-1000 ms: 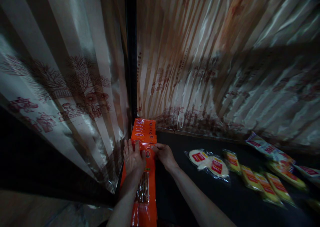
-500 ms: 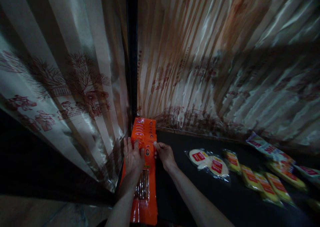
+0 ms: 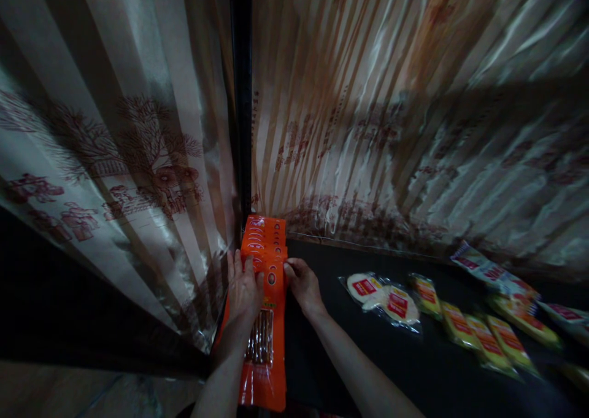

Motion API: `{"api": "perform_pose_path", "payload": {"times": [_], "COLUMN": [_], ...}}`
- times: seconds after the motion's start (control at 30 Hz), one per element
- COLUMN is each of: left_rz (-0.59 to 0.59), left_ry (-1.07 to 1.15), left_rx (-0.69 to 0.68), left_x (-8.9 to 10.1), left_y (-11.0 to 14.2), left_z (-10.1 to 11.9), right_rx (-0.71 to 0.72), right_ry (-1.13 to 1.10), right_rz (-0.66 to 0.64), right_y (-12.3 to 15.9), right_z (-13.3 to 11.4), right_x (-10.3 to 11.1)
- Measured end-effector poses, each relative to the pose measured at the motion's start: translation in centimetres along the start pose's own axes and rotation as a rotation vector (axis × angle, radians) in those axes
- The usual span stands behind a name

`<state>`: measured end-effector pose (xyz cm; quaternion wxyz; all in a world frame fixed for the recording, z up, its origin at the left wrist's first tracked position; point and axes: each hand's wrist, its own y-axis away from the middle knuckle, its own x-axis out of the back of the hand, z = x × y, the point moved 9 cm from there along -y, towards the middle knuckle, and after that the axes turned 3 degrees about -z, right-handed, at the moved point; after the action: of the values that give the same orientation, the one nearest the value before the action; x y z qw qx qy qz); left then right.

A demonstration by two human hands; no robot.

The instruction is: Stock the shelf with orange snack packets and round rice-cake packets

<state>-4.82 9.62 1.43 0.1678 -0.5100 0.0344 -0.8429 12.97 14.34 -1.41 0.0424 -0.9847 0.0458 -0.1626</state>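
A long orange snack packet (image 3: 267, 344) with a clear window lies on the dark shelf (image 3: 322, 344), on top of a row of overlapping orange packets (image 3: 267, 237) in the back left corner. My left hand (image 3: 242, 289) lies flat on the packet's upper left part, fingers stretched forward. My right hand (image 3: 301, 283) pinches the packet's right edge with curled fingers.
Striped paper with red prints (image 3: 391, 117) lines the back and left walls, with a black post (image 3: 242, 99) at the corner. To the right lie a clear pack of white rounds (image 3: 381, 298) and several yellow packets (image 3: 483, 338).
Both hands and the top orange packet have slid a little farther toward the back corner. The view has shifted slightly.
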Motion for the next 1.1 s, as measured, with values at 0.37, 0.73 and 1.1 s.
{"api": "perform_pose_path", "payload": {"times": [0.37, 0.73, 1.1], "left_rz": [-0.009, -0.005, 0.054], "left_ry": [-0.014, 0.004, -0.019], "left_rx": [-0.002, -0.012, -0.034], "left_x": [0.0, 0.3, 0.8], "left_y": [-0.1, 0.0, -0.1], "left_z": [0.0, 0.3, 0.4], "right_rx": [0.036, -0.040, -0.211], "right_ry": [0.273, 0.079, -0.327], "right_rz": [-0.035, -0.026, 0.087], "right_y": [-0.2, -0.7, 0.2], "right_z": [-1.5, -0.4, 1.2], "right_x": [-0.3, -0.5, -1.2]}}
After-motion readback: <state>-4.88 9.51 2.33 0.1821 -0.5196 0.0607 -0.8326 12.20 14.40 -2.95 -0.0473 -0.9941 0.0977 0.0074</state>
